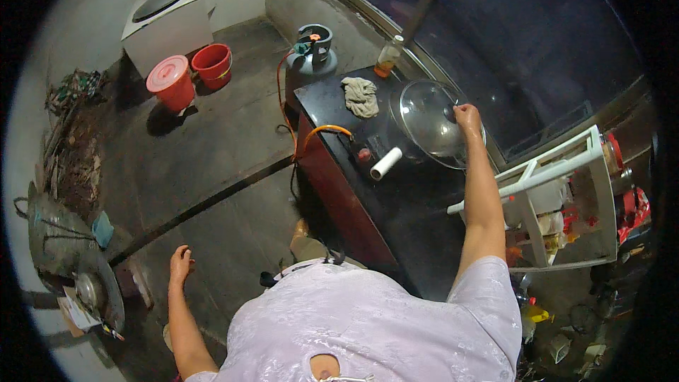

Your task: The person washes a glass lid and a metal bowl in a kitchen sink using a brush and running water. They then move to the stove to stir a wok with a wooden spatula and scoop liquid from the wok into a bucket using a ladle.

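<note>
My right hand [467, 118] grips the dark knob of a large glass pan lid [426, 111]. The lid is tilted over a pan on a gas stove [378, 144], both partly hidden by its glass. An orange gas hose [328, 128] runs to the stove. Beside it a white roll [386, 163] lies on the black countertop [414, 217]. A crumpled grey cloth [360, 97] rests near the counter's far corner. Low on the left, my left hand [182, 265] hangs above the floor with nothing in it, fingers loosely bent.
A gas cylinder [312, 61] stands beyond the counter. A bottle with orange liquid [389, 57] is by the window. To the right stands a white shelf rack [562, 212] with jars. Red buckets, one lidded [172, 85] and one uncovered [212, 66], sit on the floor.
</note>
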A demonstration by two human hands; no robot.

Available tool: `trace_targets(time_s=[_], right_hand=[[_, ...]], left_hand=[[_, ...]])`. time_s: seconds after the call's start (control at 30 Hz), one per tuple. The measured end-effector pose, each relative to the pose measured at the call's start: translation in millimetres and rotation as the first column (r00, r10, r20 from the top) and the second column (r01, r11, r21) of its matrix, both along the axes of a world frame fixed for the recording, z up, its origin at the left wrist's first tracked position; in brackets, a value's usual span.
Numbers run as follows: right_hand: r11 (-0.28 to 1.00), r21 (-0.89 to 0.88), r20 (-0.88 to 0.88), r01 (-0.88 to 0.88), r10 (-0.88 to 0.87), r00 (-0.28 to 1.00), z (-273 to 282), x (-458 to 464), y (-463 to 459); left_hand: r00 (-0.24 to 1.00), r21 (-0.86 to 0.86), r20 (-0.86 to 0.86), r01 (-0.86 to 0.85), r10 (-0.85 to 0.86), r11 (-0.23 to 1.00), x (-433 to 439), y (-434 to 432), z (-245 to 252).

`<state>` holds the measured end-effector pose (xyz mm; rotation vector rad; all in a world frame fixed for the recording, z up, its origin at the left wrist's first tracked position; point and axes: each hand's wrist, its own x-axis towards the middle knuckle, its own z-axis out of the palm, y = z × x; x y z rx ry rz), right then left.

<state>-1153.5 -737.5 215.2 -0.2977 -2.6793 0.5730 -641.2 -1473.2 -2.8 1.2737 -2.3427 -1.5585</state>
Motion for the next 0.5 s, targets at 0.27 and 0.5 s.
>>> trace_targets(time_s=[0.27, 0.5], right_hand=[[0.980, -0.019, 0.176, 0.200, -0.194, 0.965, -65, -82, -7], [0.976, 0.195, 0.142, 0.099, -0.128, 0.982, -142, -115, 30]], left_hand=[[0.785, 0.075, 0.392, 0.493, -0.480, 0.867, 56, -22, -70], [0.070, 0.171, 0.707, 0.949, -0.704, 0.266, 41, -63, -75]])
